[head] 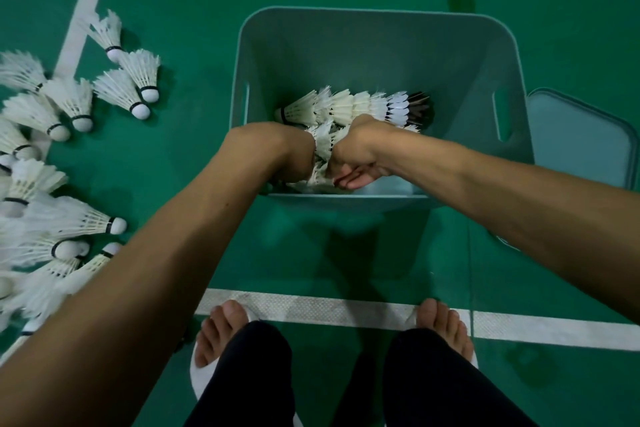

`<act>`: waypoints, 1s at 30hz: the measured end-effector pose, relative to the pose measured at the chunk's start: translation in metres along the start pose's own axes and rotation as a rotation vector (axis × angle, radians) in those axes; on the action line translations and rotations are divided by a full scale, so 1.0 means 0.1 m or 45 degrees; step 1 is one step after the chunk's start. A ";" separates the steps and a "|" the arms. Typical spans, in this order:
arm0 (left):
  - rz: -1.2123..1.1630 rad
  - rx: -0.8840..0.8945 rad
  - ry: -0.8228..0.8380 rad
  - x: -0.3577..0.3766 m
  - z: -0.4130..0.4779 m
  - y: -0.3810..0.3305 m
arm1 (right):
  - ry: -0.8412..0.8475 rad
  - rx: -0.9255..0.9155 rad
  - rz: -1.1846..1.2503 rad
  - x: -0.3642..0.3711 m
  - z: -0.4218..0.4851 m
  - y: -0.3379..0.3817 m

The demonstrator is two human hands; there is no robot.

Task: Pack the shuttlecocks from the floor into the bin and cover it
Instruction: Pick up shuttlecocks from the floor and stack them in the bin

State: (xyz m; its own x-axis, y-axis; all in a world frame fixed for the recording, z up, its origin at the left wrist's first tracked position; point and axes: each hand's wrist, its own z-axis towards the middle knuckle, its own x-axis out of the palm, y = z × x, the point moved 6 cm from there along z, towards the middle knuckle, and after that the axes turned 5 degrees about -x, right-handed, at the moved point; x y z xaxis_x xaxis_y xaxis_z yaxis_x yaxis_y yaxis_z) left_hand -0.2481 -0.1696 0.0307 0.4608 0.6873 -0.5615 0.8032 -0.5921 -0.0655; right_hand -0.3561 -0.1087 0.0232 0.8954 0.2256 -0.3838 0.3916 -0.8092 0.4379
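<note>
Green floor (194, 45) with white lines (332, 308) is all around, and a blue-green bin (377, 45) stands on it in front of the person's bare toes (221, 329). Both arms reach down into the bin. One long row of shuttlecocks (353, 107) lies on its side at the bottom, white ones pushed into each other with a dark one at the right end. A second row (323, 146) sits between the two hands, near the bin's front wall. The right hand (353, 163) has its fingers curled in and grips the feathers of that second row. The left hand (294, 156) is bent down over the other side of it. Its fingers are hidden, so I cannot tell if they are holding on. Many loose shuttlecocks (69, 104) lie in a heap on the floor, left of the bin. The lid (581, 142) lies flat on the floor just beside the bin's right side.
</note>
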 end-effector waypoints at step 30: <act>0.022 0.053 -0.043 -0.03 -0.12 -0.12 | 0.357 -0.040 -0.199 0.02 0.09 -0.06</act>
State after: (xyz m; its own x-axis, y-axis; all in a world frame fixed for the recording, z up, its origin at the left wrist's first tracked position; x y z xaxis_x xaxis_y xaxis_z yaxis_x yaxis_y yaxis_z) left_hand -0.2548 -0.1588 0.0430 0.4611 0.6626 -0.5902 0.7784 -0.6213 -0.0895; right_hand -0.3590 -0.1080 0.0123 0.8456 0.4902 -0.2112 0.5315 -0.7367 0.4180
